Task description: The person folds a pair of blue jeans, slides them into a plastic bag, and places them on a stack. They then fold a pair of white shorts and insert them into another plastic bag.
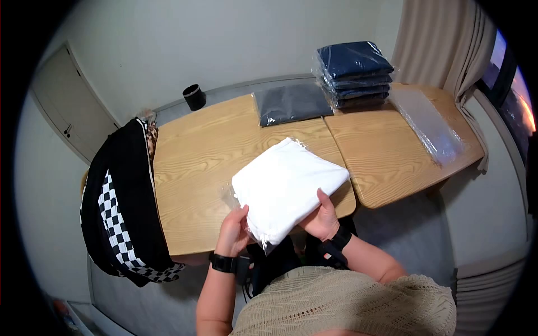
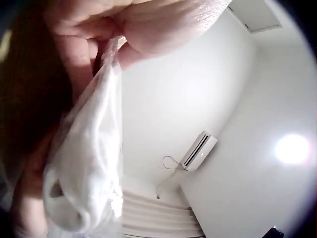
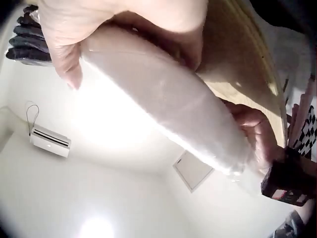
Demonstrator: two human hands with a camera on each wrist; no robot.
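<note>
A folded white garment [image 1: 286,179] in a clear plastic bag is held up in front of the body, over the near edge of the wooden table. My left hand [image 1: 233,228] grips its near left corner, thumb on top and fingers underneath; in the left wrist view the bag's plastic [image 2: 106,64] is pinched between thumb and fingers. My right hand [image 1: 321,219] holds the near right edge, thumb over the upper face. Seen from the right wrist, the bagged garment [image 3: 163,99] looks thick and rounded along its edge, with the right fingers tucked beneath it.
A dark garment in clear plastic [image 1: 294,105] lies at the table's [image 1: 196,162] back. Beside it stands a stack of bagged dark blue garments [image 1: 358,70]. Clear plastic bags [image 1: 428,126] lie at the right. Black and checkered cloth [image 1: 126,213] drapes at the left; a black bin [image 1: 194,97] stands behind.
</note>
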